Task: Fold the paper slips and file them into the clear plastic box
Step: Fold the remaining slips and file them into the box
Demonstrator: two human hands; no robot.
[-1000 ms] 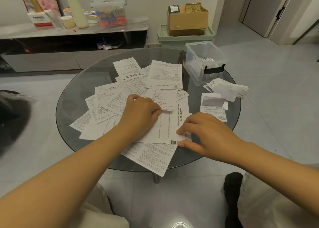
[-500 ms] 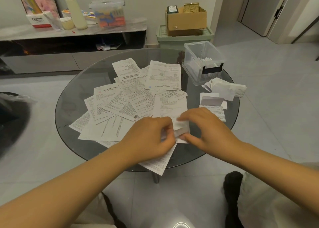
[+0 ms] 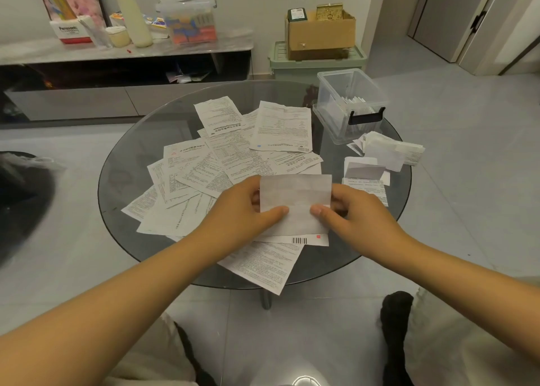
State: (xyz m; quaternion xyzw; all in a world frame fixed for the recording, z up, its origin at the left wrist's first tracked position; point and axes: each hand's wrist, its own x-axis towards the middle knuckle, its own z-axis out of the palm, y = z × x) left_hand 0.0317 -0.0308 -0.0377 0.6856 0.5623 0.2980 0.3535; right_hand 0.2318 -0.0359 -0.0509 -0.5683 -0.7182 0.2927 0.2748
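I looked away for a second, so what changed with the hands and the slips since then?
Both hands left the pile: the left hand and right hand took hold of one slip, lifted it toward the person and now pinch it between them, blank side up. The clear box, folded stack and spread papers stayed put.

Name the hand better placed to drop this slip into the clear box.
Right. The clear plastic box sits far right on the table; the right hand grips the slip on that side, the left hand opposite.
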